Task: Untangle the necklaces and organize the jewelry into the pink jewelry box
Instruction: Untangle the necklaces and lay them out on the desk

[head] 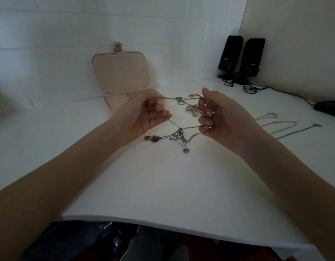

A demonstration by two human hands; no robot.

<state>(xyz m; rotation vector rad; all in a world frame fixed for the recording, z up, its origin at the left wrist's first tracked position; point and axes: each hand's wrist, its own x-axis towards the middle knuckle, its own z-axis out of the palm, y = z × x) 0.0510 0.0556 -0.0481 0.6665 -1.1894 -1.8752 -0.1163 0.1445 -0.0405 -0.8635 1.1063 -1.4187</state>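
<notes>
**Chains pulled tight between two hands**

Tangle (178,137) of thin chains, partly lifted off the table (162,185), partly lying on it. Knot low and in the middle, just under the gap between both hands. Small charms hanging from it: a dark one (152,138) at the left, a round one (185,150) at the bottom. Up top, one chain stretched sideways from hand to hand, with two little rings (179,100) strung on it. A second chain running from the knot up to the right.

Left hand (147,115) palm up, fingers curled, pinching the left end of the top chain. Right hand (215,115) fingers curled too, holding the other end, a gold bunch (193,109) and the lower chain. Long way of the top chain: left to right. Knot about the same way from each hand, maybe a bit nearer the right. Next pull likely outward, away from the knot, to loosen it.

Pink box (121,72) open behind the left hand, lid up against the wall, tray partly hidden by the fingers. Nearer the left hand, so that side handy for dropping things in.

More chains (281,127) laid out flat far to the right, well apart from the tangle, looking already freed. Two black speakers (242,57) in the back corner
</notes>
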